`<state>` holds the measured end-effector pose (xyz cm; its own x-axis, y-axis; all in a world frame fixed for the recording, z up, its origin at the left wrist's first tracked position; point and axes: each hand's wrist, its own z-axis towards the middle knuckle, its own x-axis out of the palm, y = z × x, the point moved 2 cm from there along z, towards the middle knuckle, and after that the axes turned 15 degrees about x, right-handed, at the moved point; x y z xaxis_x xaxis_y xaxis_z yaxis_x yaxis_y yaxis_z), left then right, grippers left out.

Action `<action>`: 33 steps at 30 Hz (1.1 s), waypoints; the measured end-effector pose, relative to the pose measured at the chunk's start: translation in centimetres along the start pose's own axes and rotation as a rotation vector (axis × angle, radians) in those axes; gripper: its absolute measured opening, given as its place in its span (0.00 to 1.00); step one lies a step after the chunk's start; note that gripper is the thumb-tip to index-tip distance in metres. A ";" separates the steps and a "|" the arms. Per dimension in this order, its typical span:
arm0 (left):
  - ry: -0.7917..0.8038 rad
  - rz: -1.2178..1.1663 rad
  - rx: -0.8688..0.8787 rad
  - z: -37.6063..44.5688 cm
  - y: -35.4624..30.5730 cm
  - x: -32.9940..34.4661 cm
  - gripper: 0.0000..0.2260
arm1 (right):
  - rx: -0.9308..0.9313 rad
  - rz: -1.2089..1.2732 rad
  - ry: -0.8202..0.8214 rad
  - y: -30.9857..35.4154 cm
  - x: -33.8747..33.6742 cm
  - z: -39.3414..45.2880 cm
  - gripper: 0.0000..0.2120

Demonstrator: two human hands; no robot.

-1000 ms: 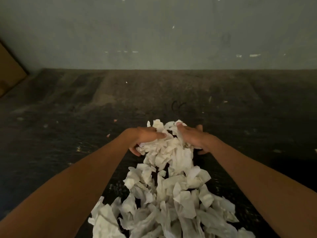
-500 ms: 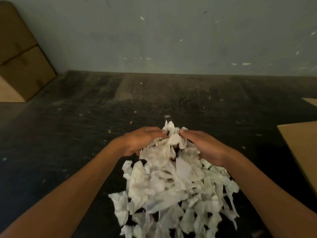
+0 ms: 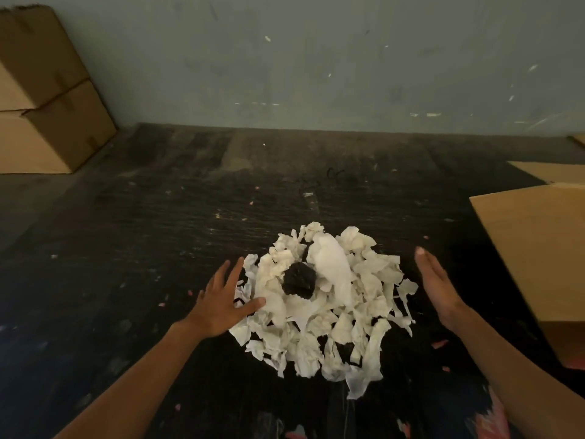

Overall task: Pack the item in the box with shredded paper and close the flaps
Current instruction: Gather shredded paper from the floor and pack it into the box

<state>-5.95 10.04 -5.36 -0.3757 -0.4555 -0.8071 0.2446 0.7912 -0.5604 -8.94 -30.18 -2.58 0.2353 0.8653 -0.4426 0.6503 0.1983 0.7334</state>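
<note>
A heap of white shredded paper lies on the dark floor in front of me. A small black crumpled lump sits on top of the heap near its middle. My left hand rests open at the heap's left edge, thumb touching the paper. My right hand hovers open, palm inward, just right of the heap and apart from it. An open cardboard box with its flap spread stands at the right edge of view.
Two stacked closed cardboard boxes stand at the far left against the grey wall. Small scraps of paper litter the dark floor.
Both hands held a bunch of shredded paper in the air; now the paper lies in a heap on the floor and both hands have let go and spread apart.
</note>
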 end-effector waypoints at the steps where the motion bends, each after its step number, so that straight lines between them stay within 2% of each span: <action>1: -0.005 0.002 0.009 -0.1 0.3 0.7 0.55 | 0.028 -0.013 -0.007 -1.1 0.0 0.8 0.44; 3: 0.003 0.022 0.069 0.2 0.0 1.8 0.61 | 0.029 -0.039 0.021 -1.9 0.3 2.0 0.49; 7: 0.070 0.207 0.288 2.1 -1.7 3.4 0.66 | -0.203 -0.145 0.216 0.2 3.0 2.3 0.41; 9: 0.097 0.321 0.405 3.5 -2.3 3.9 0.66 | -0.353 -0.308 0.310 0.9 4.9 2.6 0.44; 11: 0.124 0.412 0.493 5.2 -2.3 4.2 0.65 | -0.513 -0.602 0.354 1.0 6.9 2.9 0.50; 13: 0.182 0.468 0.523 6.6 -1.8 4.7 0.63 | -0.629 -0.875 0.356 0.6 8.4 3.0 0.53; 15: 0.257 0.492 0.499 7.8 -0.9 5.3 0.60 | -0.672 -1.000 0.344 0.0 9.2 3.2 0.56; 18: 0.267 0.528 0.466 8.8 0.0 5.8 0.57 | -0.753 -1.114 0.234 -1.1 9.7 4.3 0.51; 21: 0.172 0.595 0.467 9.0 0.6 6.6 0.50 | -0.721 -1.129 0.153 -2.1 10.4 5.0 0.44; 26: -0.059 0.639 0.458 9.7 0.2 8.3 0.25 | -0.861 -1.045 -0.109 -3.3 11.8 6.5 0.26; 31: -0.035 0.648 0.428 10.3 0.4 9.4 0.17 | -0.885 -0.959 -0.138 -3.7 13.0 7.7 0.23; 33: -0.022 0.617 0.394 10.4 -0.3 9.2 0.13 | -0.875 -0.891 -0.096 -3.1 13.2 7.6 0.22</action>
<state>-0.14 1.35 -14.50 -0.0483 0.0145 -0.9987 0.7109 0.7028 -0.0242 -2.33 -22.90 -14.62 0.0362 0.2438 -0.9691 -0.0788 0.9675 0.2404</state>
